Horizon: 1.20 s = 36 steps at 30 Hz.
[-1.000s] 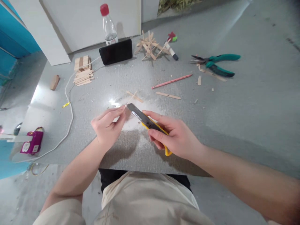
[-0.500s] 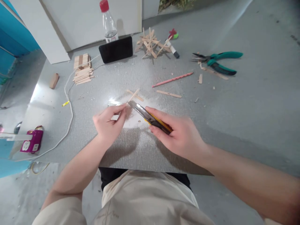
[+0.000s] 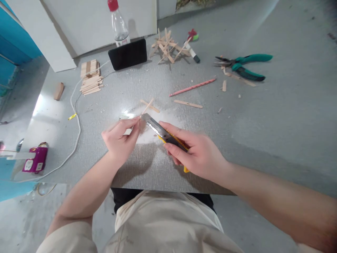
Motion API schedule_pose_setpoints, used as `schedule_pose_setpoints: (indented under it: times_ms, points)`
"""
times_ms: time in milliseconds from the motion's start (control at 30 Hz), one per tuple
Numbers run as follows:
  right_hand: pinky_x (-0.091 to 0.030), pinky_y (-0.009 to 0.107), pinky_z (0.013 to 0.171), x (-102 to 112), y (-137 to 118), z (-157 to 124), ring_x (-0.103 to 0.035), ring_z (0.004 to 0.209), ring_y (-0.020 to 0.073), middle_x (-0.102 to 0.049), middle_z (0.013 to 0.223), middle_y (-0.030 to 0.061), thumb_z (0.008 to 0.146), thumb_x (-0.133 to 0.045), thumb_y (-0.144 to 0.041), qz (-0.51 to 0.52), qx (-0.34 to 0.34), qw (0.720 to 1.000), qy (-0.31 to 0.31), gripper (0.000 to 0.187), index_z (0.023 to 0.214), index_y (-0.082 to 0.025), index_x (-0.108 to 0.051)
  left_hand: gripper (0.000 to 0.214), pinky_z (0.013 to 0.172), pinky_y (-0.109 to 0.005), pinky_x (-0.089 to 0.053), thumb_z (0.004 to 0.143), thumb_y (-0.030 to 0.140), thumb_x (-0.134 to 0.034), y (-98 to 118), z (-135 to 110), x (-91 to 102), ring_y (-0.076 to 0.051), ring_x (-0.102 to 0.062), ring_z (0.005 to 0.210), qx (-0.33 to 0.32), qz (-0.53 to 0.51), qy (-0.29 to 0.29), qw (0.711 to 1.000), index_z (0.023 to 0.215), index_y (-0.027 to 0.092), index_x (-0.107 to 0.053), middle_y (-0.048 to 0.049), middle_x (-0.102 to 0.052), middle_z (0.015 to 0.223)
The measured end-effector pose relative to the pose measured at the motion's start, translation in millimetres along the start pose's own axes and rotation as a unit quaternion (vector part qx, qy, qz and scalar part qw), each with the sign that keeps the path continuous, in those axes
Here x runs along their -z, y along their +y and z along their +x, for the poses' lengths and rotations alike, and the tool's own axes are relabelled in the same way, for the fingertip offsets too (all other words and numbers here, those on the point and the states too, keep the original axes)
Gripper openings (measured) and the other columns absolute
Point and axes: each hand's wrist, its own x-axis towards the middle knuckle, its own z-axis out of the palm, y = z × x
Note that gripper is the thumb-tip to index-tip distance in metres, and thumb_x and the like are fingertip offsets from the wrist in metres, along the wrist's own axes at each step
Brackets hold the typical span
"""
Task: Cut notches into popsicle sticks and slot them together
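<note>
My left hand (image 3: 119,138) pinches a thin wooden stick (image 3: 146,107) that points away toward the far side of the grey table (image 3: 263,116). My right hand (image 3: 196,153) is wrapped round a yellow utility knife (image 3: 164,135). Its long blade is out, and the tip rests against the stick just beyond my left fingertips. Both hands hover over a patch of pale wood dust near the table's front edge.
Loose craft sticks (image 3: 188,104) and a pink pencil (image 3: 192,87) lie ahead. Green-handled pliers (image 3: 243,65) sit at the right. At the back stand a stick model (image 3: 168,47), a marker (image 3: 193,54), a black phone (image 3: 128,54), a bottle (image 3: 118,23) and a stick pile (image 3: 91,77). A white cable (image 3: 75,123) runs left.
The knife slid forward along the stick and came back, with the yellow handle end showing again below my right hand. My left hand kept its pinch. The view shifted slightly.
</note>
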Motion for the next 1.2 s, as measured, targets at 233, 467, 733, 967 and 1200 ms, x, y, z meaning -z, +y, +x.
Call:
schedule_pose_setpoints:
  times_ms: [233,467,733,967,1200]
  points:
    - [-0.042,0.021,0.041,-0.8,1.6,1.0,-0.052,0.042,0.008,-0.059,0.066,-0.0058,0.094,-0.061,-0.035,0.287,-0.157,0.943,-0.056,0.061,0.153,-0.028,-0.047,0.014,0.062,-0.018,-0.059,0.083,0.006,-0.075,-1.3,1.5,3.3,-0.013,-0.077,0.071,-0.152,0.063,0.001,0.986,0.09,0.018,-0.072,-0.0019,-0.081,0.085]
    - [-0.038,0.022,0.038,8.2,0.5,3.4,-0.051,0.039,0.0086,-0.062,0.064,-0.0044,0.09,-0.066,-0.037,0.285,-0.185,0.939,-0.054,0.063,0.151,-0.026,-0.05,0.019,0.062,-0.021,-0.06,0.086,0.004,-0.07,0.2,5.3,8.5,-0.014,-0.076,0.07,-0.244,0.116,-0.016,0.963,0.101,0.016,-0.072,-0.0064,-0.081,0.092]
    - [-0.048,0.028,0.046,21.7,14.8,4.6,-0.06,0.05,0.0151,-0.07,0.07,-0.0026,0.093,-0.064,-0.031,-0.107,0.023,0.991,0.075,0.047,0.14,-0.035,-0.062,0.013,0.059,-0.017,-0.056,0.086,0.011,-0.065,-2.4,6.9,8.4,-0.011,-0.074,0.069,0.075,-0.029,-0.074,0.994,0.09,0.019,-0.074,-0.0014,-0.078,0.081]
    - [-0.057,0.034,0.064,21.5,17.3,1.9,-0.074,0.077,0.0225,-0.078,0.098,0.0038,0.094,-0.064,-0.032,-0.245,0.139,0.937,0.205,0.048,0.141,-0.032,-0.057,0.009,0.062,-0.021,-0.061,0.088,0.03,-0.07,1.7,9.4,9.7,-0.009,-0.07,0.063,0.245,-0.27,-0.105,0.925,0.088,0.021,-0.071,-0.0004,-0.074,0.083]
    - [-0.059,0.037,0.074,46.3,46.7,20.1,-0.075,0.081,0.0212,-0.077,0.1,0.0016,0.097,-0.061,-0.024,-0.163,0.222,0.953,0.13,0.034,0.129,-0.035,-0.062,0.017,0.059,-0.022,-0.062,0.091,0.039,-0.073,4.2,10.1,16.2,-0.009,-0.071,0.064,0.206,-0.418,-0.166,0.869,0.093,0.023,-0.072,-0.0018,-0.071,0.088]
